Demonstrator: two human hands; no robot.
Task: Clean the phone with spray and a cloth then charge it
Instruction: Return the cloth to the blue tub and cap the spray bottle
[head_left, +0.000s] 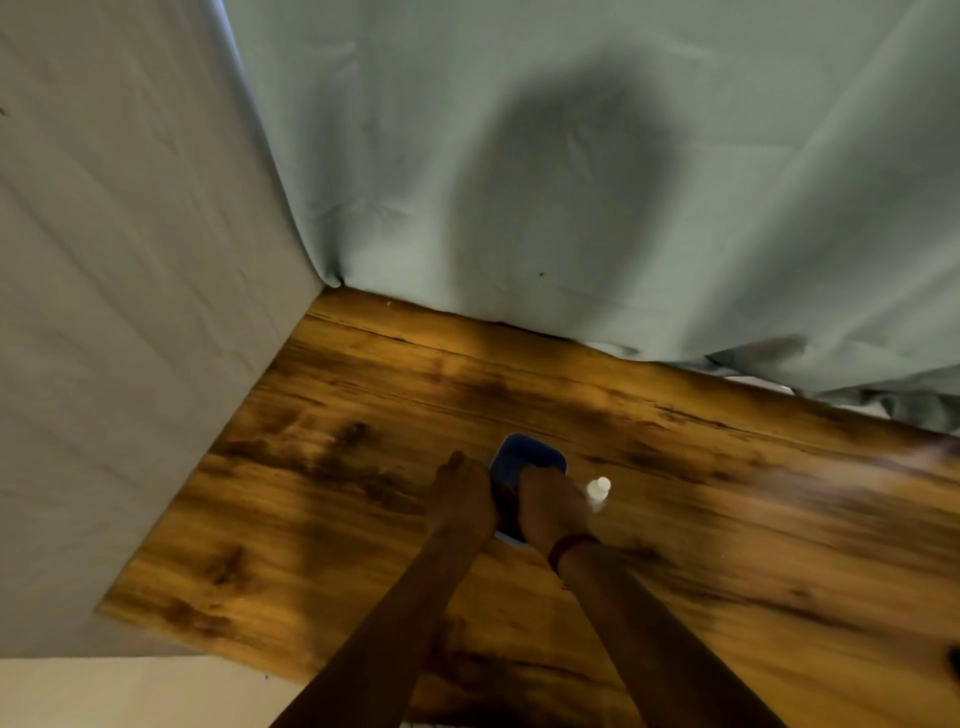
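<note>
A blue cloth (524, 457) lies on the wooden table (322, 519), and both my hands press on it. My left hand (465, 499) grips its left side. My right hand (553, 506) lies on its right side, with a red band on the wrist. Between the hands a dark flat thing, probably the phone (509, 512), shows only partly, with a pale edge at its near end. A small clear spray bottle (597, 491) with a white cap stands just right of my right hand, apart from it.
Pale green cloth (571, 182) hangs as a backdrop behind the table and grey-white cloth (130, 312) hangs along its left side. A dark object (954, 662) pokes in at the right edge. The image is blurred.
</note>
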